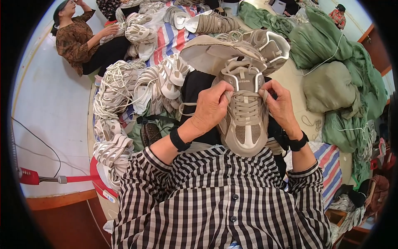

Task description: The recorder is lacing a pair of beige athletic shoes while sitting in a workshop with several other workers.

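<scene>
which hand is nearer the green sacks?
Right. The right hand pinches a lace on the beige shoe, on the side toward the green sacks; the left hand grips the shoe's far side.

Two hands, the left hand [211,108] and the right hand [281,106], are gripping one beige sneaker [244,120] by its laces. Two black wristbands [179,140] are showing, one on each wrist. Two more beige shoes [232,52] are lying just beyond. One other person [81,39] is sitting beside heaped white shoe uppers [124,87], too many to count. Several green sacks [331,87] are piling up at right.
</scene>
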`<state>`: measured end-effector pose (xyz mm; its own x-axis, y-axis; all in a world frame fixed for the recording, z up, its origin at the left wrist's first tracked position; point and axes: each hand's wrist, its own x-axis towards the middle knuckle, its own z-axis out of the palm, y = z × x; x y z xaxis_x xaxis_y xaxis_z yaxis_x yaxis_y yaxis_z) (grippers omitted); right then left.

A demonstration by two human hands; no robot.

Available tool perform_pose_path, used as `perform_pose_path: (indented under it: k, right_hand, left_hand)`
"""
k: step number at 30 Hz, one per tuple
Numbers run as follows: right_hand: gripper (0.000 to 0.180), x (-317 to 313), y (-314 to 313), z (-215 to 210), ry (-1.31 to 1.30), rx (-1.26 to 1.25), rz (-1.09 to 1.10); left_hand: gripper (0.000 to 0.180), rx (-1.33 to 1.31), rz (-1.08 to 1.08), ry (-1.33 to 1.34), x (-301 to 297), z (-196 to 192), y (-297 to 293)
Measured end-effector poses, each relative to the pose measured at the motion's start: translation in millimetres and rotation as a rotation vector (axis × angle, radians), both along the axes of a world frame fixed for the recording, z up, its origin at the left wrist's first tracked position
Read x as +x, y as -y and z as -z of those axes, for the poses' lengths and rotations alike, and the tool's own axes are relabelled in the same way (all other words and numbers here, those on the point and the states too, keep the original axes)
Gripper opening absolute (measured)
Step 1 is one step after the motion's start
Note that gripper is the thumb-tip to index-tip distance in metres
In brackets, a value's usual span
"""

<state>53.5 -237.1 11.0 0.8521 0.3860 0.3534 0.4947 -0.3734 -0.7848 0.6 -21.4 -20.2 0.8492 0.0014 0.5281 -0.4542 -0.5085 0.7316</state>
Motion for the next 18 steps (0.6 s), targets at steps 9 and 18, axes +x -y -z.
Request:
perform_pose_path:
  k: [9,18]
  right_hand:
    - [0.006,-5.2,3.0,0.7,0.223,-0.061,0.057]
    - [0.008,-9.4,3.3,-3.8,0.236,-0.073,0.035]
  left_hand:
    - [0.025,0.435,0.012,0.190,-2.6,-15.8,12.6]
    - [0.024,0.296,0.049,0.001,4.8,-23.1,13.5]
